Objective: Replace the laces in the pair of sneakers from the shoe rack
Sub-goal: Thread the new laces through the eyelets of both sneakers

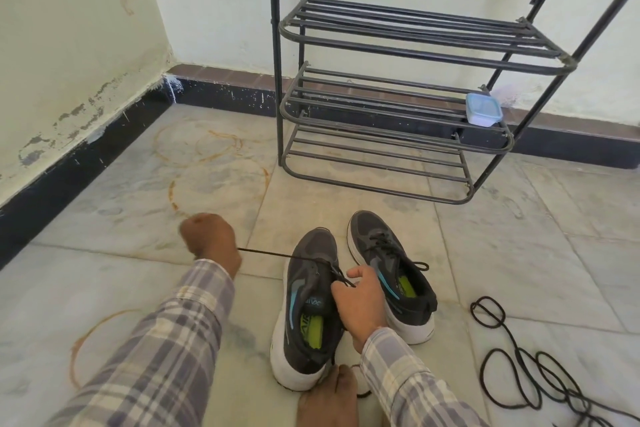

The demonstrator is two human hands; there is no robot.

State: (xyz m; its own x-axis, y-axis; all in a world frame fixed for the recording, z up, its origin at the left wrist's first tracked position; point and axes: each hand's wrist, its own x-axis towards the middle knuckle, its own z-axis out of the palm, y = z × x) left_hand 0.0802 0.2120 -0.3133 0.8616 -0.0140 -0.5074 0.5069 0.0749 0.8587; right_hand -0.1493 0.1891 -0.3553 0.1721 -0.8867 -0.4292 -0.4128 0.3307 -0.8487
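Two dark grey sneakers with white soles stand on the tiled floor. The near sneaker (308,308) has a black lace (273,254) running taut from its eyelets out to the left. My left hand (209,241) grips the far end of that lace in a fist. My right hand (360,302) rests on the near sneaker's right side and pinches the lace at the eyelets. The far sneaker (388,267) stands beside it, laced in black. Loose black laces (519,360) lie coiled on the floor to the right.
A black metal shoe rack (391,107) stands against the wall ahead, with a small blue-lidded plastic box (483,110) on one shelf. My bare foot (329,402) rests against the near sneaker's heel. Walls meet in a corner at the left.
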